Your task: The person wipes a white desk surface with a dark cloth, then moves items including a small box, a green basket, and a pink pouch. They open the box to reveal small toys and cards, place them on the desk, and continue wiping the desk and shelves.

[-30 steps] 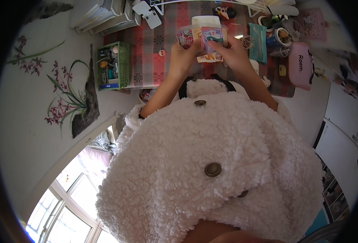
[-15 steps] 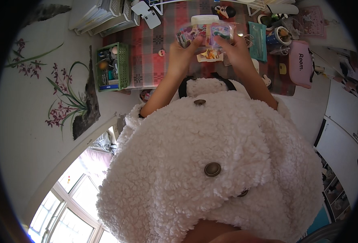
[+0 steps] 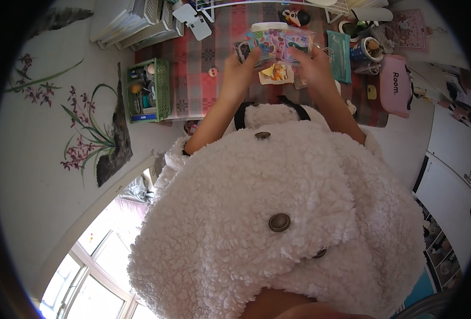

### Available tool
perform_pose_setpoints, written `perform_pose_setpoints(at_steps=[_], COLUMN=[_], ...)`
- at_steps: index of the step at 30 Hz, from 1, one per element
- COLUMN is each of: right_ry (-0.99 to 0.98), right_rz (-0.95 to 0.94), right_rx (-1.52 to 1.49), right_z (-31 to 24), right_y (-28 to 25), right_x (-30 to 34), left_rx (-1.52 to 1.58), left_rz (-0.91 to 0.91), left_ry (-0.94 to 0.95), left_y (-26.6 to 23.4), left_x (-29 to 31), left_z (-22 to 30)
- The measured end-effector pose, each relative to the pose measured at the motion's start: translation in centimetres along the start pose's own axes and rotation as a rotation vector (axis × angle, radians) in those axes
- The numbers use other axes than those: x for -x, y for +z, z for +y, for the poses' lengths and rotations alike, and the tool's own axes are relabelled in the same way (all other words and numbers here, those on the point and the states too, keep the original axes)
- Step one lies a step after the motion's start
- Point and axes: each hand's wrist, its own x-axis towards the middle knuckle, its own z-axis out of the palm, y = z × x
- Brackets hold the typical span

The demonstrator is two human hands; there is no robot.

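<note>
Over the table I hold a fan of colourful picture cards, some of them in clear sleeves, between both hands. My left hand grips the left end, thumb on top of the cards. At the right end, my right hand pinches the cards, its thumb also lying on top; the other fingers are mostly hidden underneath. Below the fan lies a small pale box with an orange cartoon figure on it. A white object shows just beyond the cards.
A green basket of small items stands at the left on the checked tablecloth. To the right are a teal pouch, a blue cup and a pink pencil case. File racks and a white wire shelf line the back.
The cards have spread wider, and a blue-green card now shows near my left thumb. My hands have moved slightly apart, uncovering more of the small box.
</note>
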Motion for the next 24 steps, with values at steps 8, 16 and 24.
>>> perform_pose_setpoints(at_steps=[8, 16, 24], right_ry=[-0.028, 0.13, -0.724], right_rz=[-0.071, -0.132, -0.118], right_rx=[0.116, 0.074, 0.913], right_z=[-0.1, 0.4, 2.6], right_y=[0.1, -0.3, 1.5], right_x=[-0.2, -0.5, 0.8], left_rx=[-0.05, 0.033, 0.267], left_rz=[-0.149, -0.229, -0.305], left_ry=[0.03, -0.057, -0.211], left_y=[0.0, -0.6, 0.7], left_x=[-0.3, -0.3, 0.5], left_z=[-0.4, -0.1, -0.6])
